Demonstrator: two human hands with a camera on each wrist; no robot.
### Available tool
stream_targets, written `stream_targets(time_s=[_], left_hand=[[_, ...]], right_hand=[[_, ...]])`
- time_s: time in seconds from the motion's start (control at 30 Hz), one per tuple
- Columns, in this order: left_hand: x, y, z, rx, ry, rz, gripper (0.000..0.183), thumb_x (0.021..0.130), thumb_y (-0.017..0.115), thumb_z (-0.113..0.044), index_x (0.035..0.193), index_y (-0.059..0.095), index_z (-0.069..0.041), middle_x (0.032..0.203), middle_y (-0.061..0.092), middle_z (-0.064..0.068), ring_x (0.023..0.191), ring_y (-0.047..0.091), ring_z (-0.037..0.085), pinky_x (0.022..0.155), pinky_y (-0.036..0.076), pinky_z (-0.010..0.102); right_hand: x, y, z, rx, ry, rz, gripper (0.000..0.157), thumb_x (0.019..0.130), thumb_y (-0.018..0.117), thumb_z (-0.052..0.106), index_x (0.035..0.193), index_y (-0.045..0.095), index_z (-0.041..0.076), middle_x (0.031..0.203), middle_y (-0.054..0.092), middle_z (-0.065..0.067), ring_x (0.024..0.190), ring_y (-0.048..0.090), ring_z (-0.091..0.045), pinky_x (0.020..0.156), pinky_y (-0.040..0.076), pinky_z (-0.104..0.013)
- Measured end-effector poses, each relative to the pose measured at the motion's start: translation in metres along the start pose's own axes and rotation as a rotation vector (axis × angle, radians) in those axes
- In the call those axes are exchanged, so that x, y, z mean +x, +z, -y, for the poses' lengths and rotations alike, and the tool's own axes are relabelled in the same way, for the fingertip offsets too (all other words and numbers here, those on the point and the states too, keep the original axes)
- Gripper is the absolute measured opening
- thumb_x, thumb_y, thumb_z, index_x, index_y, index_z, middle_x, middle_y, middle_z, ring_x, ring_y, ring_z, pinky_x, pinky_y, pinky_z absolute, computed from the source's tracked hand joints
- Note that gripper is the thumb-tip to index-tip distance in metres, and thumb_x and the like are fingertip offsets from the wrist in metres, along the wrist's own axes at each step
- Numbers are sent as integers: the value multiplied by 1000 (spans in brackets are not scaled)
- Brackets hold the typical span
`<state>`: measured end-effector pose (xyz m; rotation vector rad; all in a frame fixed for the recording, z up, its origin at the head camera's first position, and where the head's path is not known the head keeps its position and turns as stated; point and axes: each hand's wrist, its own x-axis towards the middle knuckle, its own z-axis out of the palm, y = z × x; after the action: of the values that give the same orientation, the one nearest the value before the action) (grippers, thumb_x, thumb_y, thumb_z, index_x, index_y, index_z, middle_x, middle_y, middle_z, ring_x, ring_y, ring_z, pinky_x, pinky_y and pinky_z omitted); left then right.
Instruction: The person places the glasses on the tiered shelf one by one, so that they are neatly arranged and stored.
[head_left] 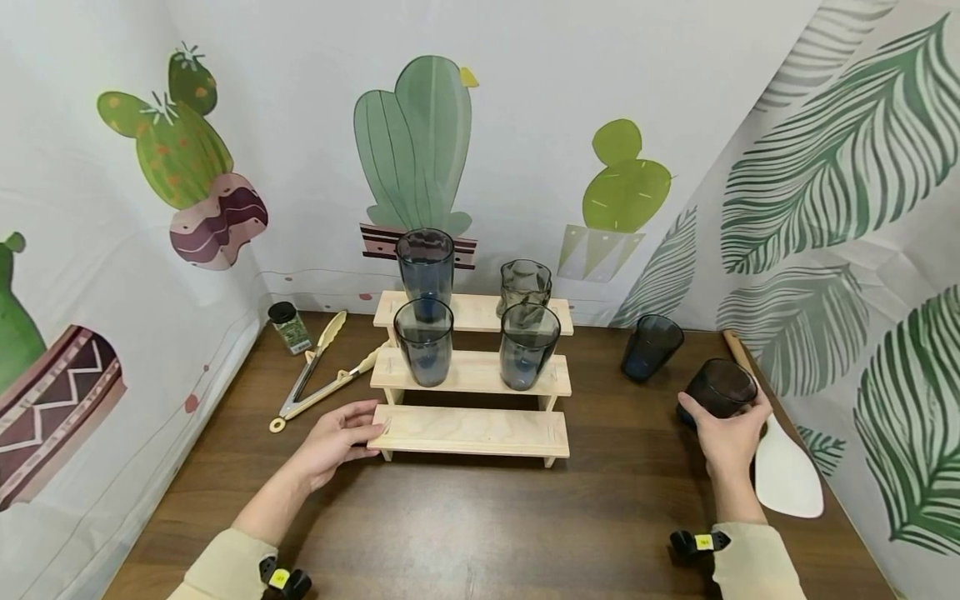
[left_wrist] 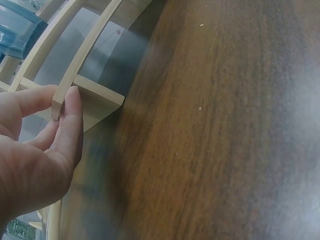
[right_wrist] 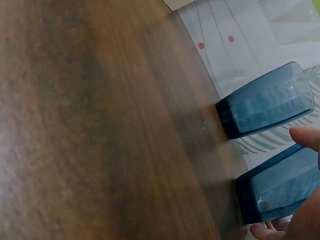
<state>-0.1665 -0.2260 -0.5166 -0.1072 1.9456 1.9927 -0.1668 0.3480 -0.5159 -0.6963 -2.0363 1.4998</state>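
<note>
My left hand (head_left: 330,446) pinches the left end of the lowest step of a pale wooden three-step rack (head_left: 471,432). In the left wrist view, the thumb and fingers lie on both faces of the board (left_wrist: 82,55). On the right, my right hand (head_left: 731,442) grips a dark blue glass (head_left: 722,379) from the side, its rim facing up. Another blue glass (head_left: 651,350) stands beside it, toward the wall. The rack's middle step bears two smoky blue glasses (head_left: 425,354); a tall blue glass (head_left: 425,258) and a wavy grey glass (head_left: 525,279) stand on top.
Tongs (head_left: 322,390) lie spread at the left, near a small black-lidded jar (head_left: 292,332). A white spatula (head_left: 787,471) with a wooden handle lies along the right edge, beside my right hand. Printed cloth hangs behind the brown table (head_left: 465,533).
</note>
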Motion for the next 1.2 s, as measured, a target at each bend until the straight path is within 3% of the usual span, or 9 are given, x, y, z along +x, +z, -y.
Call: stream_targets(time_s=[0.33,0.67,1.03,1.2], left_hand=[[-1,-1,0,1,-1,-2,65,99,70,-8,153,37,9,131,60,23,96,68,20,80,62,34],[1,0,1,-5,3,-2,65,99,70,-6,152,37,9,126,61,20,96,68,20,79,62,34],[1,0,2,-10,7,-2,64,98,70,-6,152,38,9,124,63,18,95,68,19,78,62,33],[1,0,3,-11,9,-5,64,98,70,-6,151,38,9,123,63,18,94,68,19,78,62,33]], right_hand=[[3,1,-5,-11,-30,2,105,83,88,13,162,19,22,162,26,-10,148,30,-28,122,25,-40],[3,0,-4,5,-77,-23,99,80,88,6,160,30,20,156,36,-11,139,39,-24,114,35,-32],[-3,-2,8,-105,-83,-21,96,82,89,22,160,33,22,149,44,-11,131,46,-26,103,41,-30],[-9,-5,19,-138,-143,-11,91,82,90,26,157,38,21,140,49,-8,118,50,-19,88,42,-22]])
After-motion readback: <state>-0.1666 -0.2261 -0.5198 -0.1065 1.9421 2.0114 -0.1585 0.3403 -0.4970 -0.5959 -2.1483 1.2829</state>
